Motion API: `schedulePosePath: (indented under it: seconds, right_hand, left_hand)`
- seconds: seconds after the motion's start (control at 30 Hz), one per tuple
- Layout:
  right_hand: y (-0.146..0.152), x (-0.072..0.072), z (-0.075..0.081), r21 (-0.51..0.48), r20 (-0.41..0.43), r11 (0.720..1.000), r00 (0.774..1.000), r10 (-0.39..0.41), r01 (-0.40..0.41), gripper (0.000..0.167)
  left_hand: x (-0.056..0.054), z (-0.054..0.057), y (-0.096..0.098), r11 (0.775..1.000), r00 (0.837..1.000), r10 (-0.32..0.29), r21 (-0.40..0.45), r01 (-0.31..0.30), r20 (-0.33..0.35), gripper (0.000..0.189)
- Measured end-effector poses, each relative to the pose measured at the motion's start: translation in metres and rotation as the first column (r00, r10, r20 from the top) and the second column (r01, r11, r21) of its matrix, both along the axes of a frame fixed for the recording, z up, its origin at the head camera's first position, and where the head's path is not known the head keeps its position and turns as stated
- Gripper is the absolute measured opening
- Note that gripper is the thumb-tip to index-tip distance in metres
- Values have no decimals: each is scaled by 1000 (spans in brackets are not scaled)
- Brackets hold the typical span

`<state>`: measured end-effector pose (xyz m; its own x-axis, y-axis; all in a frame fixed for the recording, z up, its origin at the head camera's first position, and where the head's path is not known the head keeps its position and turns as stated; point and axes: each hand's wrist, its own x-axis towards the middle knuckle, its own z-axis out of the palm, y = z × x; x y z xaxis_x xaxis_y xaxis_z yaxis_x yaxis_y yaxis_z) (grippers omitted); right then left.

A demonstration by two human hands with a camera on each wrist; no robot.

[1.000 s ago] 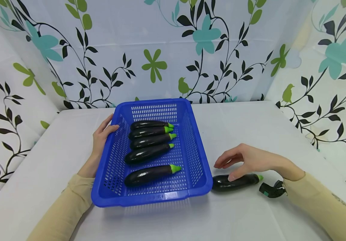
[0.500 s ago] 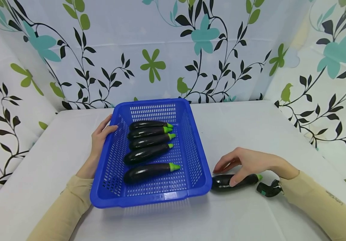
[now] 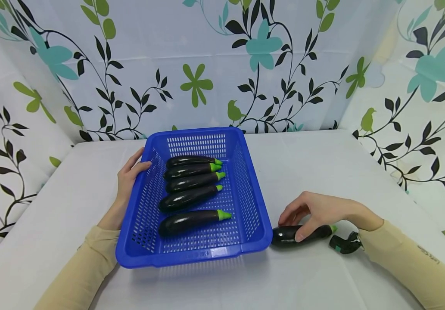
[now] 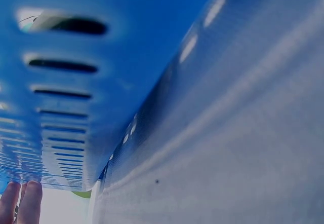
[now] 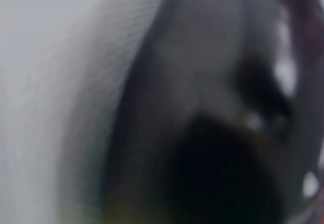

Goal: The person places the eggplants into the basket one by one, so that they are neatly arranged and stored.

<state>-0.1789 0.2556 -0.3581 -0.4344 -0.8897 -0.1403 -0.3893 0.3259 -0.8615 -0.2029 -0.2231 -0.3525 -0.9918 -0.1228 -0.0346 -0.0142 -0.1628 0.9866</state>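
Observation:
A blue plastic basket (image 3: 222, 254) with slotted walls holds several dark eggplants (image 3: 191, 221) with green caps, lying roughly side by side. My left hand (image 3: 129, 178) grips the basket's left wall, thumb over the rim and fingers outside. The left wrist view has that slotted wall (image 4: 116, 57) close up, with fingertips (image 4: 31, 203) at its lower left. Right of the basket, another eggplant (image 3: 284, 236) lies on the table. My right hand (image 3: 319, 211) grips it from above, thumb on its near side, fingers on the far side. A blurred dark surface fills most of the right wrist view.
A white cloth covers the table (image 3: 303, 163). Behind it and along both sides hang curtains (image 3: 214, 51) printed with leaves and flowers. A small black device (image 3: 345, 243) sits at my right wrist, near the sleeve cuff.
My right hand has lowered slightly and its fingers have closed around the loose eggplant. The left hand keeps its hold on the basket, and the whole scene has shifted slightly left.

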Motion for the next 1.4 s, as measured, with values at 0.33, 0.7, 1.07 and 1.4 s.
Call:
schedulePosePath:
  seconds: [0.33,0.7,1.07,1.4]
  right_hand:
    - [0,-1,-2,-14,-16,1000,1000,7,-7,38]
    - [2,1,1,-12,-38,1000,999,-15,15,35]
    - [8,-1,11,-14,-97,996,991,-93,92,31]
    - [12,-5,13,19,-135,979,971,-199,204,32]
  left_hand:
    - [-1,-4,-2,1000,1000,-5,8,5,-21,58]
    - [-1,-3,-1,1000,1000,-6,-19,5,-15,58]
    - [-1,-3,0,1000,1000,0,-23,0,-12,58]
    - [-1,-1,0,1000,1000,2,-12,-2,1,57]
